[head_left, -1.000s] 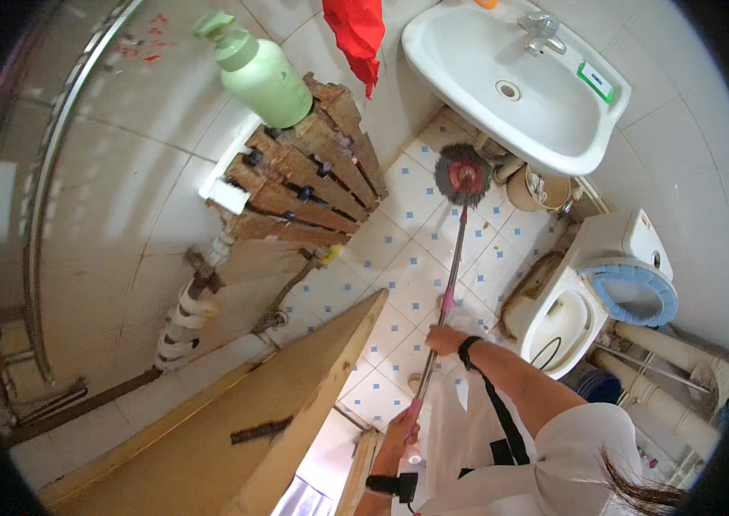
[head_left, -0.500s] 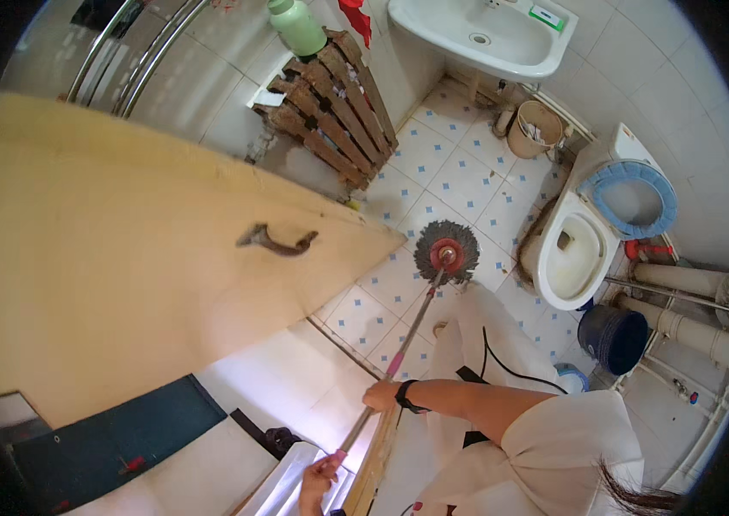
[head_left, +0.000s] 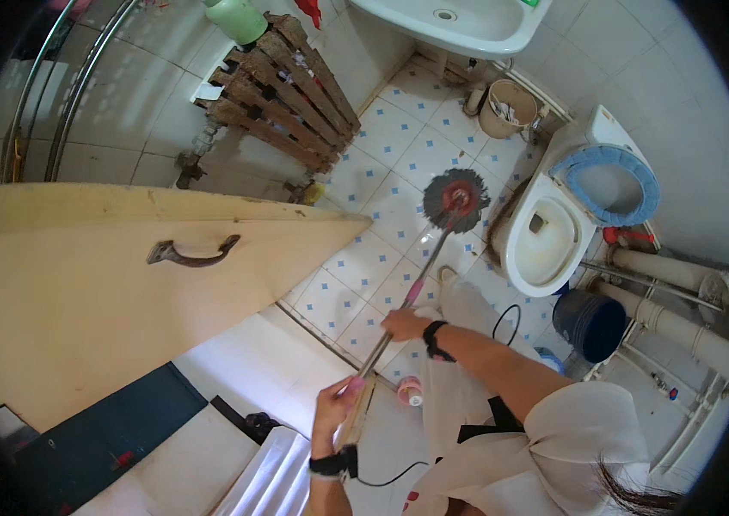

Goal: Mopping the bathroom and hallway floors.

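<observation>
A long mop (head_left: 438, 254) slants across the tiled floor. Its round grey string head with a red disc lies flat on the tiles, left of the toilet. My right hand (head_left: 405, 325) is wrapped round the middle of the metal pole, just below a pink sleeve. Lower down, my left hand (head_left: 331, 408) closes on the pink end grip, partly hiding it. Black bands circle both wrists.
A yellow door (head_left: 106, 292) with a metal handle stands open at left. The toilet (head_left: 545, 241), a dark blue bucket (head_left: 590, 325) and pipes line the right. Beyond are a tan bin (head_left: 506, 110), a sink (head_left: 467, 30) and a wooden slatted rack (head_left: 282, 95).
The mop head has moved forward and slightly right over the tiles. Both hands moved forward with the pole, and more of my left forearm shows. The whole view has shifted.
</observation>
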Motion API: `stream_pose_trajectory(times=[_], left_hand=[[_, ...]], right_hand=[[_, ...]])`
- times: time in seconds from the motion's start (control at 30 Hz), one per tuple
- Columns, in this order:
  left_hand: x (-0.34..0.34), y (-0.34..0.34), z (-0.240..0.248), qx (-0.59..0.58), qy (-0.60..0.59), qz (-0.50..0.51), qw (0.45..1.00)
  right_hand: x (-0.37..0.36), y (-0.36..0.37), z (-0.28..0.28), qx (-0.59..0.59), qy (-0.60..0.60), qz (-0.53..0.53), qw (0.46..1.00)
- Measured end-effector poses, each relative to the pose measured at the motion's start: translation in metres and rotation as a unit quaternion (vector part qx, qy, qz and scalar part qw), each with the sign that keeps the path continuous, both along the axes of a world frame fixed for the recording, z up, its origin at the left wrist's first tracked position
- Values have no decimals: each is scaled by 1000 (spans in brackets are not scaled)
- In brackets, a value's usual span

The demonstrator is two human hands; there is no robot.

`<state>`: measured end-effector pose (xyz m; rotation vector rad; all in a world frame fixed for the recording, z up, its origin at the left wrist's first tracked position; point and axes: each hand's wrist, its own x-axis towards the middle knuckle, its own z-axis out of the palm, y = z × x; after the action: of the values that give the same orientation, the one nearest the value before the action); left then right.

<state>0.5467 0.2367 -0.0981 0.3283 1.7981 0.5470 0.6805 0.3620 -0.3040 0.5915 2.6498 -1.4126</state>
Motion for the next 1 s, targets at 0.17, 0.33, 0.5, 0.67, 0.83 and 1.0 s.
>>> stream_pose_trajectory(times=[0.17,0.33,0.5,0.67,0.83,1.0], left_hand=[[99,103,-77,76,23,-140,987],[161,160,-131,139,33,-171,975],[155,127,-124,114,28,-178,977],[120,47,-99,36,1,-126,991],[73,-40,-56,85,7,-82,993],[19,-130,36,-52,77,-19,995]], right_hand=[[128,112,-45,55,-121,-31,991],[179,171,-35,124,-254,-51,958],[183,134,-55,145,-228,-79,959],[139,77,-38,47,-282,28,958],[79,-5,-11,-2,-173,73,982],[-5,-102,46,-90,-107,161,977]])
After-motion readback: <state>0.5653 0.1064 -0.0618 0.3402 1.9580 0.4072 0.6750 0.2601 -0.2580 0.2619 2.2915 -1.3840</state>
